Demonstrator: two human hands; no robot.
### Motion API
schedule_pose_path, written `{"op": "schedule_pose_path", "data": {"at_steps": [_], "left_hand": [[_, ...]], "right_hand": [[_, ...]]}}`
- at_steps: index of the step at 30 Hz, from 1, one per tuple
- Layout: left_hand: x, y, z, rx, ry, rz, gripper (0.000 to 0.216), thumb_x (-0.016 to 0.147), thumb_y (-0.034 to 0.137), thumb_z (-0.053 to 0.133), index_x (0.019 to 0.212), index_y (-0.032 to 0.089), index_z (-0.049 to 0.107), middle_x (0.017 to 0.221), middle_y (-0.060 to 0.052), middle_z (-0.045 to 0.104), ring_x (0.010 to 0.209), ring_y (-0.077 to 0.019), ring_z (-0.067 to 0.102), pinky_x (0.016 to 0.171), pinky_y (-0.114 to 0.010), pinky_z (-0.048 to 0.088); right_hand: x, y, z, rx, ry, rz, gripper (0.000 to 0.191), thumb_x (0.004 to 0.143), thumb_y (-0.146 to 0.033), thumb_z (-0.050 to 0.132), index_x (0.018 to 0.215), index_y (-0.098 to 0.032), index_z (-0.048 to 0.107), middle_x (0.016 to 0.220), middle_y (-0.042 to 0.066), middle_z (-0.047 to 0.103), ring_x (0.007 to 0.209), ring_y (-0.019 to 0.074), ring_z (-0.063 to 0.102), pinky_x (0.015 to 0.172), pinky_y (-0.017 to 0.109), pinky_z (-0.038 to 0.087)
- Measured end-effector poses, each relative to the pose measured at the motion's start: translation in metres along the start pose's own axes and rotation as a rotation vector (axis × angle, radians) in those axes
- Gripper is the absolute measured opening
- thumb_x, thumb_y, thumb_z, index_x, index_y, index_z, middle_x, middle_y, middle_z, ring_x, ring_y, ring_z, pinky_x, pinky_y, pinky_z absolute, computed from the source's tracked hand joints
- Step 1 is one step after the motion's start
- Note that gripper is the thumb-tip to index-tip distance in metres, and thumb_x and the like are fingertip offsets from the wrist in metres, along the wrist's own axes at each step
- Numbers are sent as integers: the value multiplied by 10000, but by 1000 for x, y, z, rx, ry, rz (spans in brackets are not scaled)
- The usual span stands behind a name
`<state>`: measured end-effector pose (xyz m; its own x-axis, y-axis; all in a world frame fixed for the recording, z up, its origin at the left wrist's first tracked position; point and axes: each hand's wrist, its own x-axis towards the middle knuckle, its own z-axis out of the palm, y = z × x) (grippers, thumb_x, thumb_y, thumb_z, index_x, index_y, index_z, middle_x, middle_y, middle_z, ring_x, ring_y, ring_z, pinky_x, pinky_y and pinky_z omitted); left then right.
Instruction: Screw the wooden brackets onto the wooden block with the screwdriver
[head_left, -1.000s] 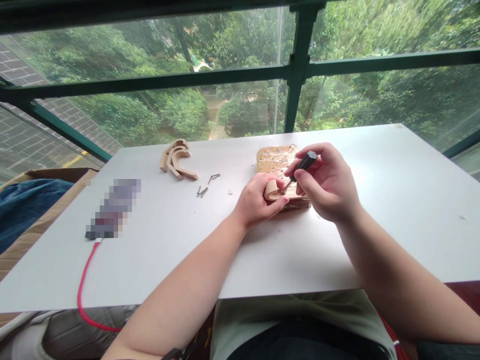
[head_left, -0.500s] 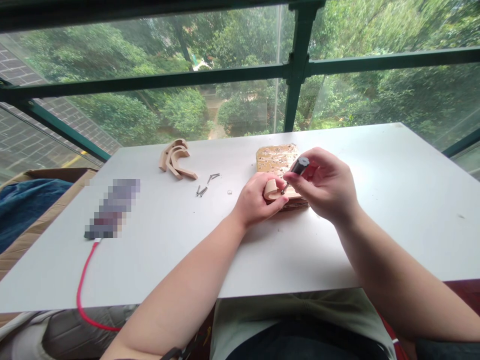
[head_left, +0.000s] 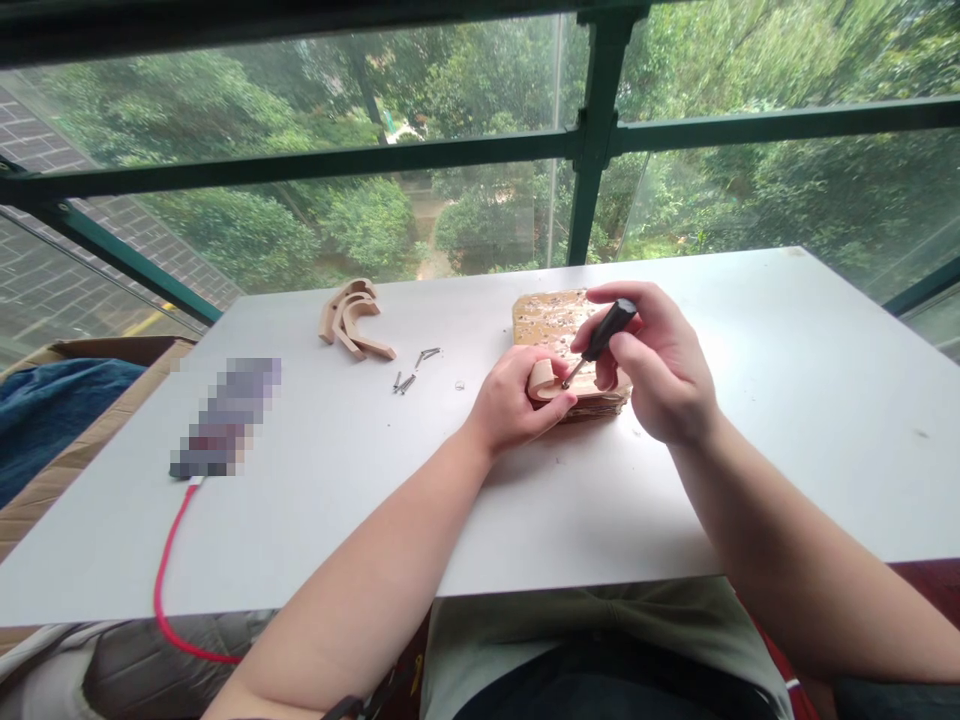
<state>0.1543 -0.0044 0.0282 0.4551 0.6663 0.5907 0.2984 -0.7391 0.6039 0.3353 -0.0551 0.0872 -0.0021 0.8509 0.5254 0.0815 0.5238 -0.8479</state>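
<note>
My left hand is closed on a small curved wooden hook, pressing it against the near edge of a wooden board on the white table. My right hand grips a black-handled screwdriver, tilted, its tip down at the hook where the left thumb and fingers pinch it. The board's near part is hidden behind both hands.
Several more curved wooden hooks lie at the table's back left, with loose screws scattered between them and the board. A blurred object with a red cable lies at the left. Behind the table stands a green-framed window.
The screwdriver handle has turned in my right hand, tilting from end-on back up to the right as the fingers re-gripped it. My left hand and the hook stayed put.
</note>
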Motion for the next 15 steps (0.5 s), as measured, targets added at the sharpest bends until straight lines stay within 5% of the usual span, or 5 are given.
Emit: {"op": "schedule_pose_path", "data": {"at_steps": [9,15], "left_hand": [[0,1,1,6,8,-1,266,808,323,765,1015,221,632,983,-30,689,912,-184,655,846,-322,538],[0,1,1,13,7,6,263,810,305,767,1019,226,630,957,-20,681,887,-175,651,835,-316,535]], "right_hand": [[1,-2,2,-25,9,36,88,939,-272,657,1000,-234,608,867,11,648,620,106,584,514,257,469],[2,5,0,-109,66,-39,314,783,-333,841,862,-246,550,840,12,601,746,160,586,591,293,483]]}}
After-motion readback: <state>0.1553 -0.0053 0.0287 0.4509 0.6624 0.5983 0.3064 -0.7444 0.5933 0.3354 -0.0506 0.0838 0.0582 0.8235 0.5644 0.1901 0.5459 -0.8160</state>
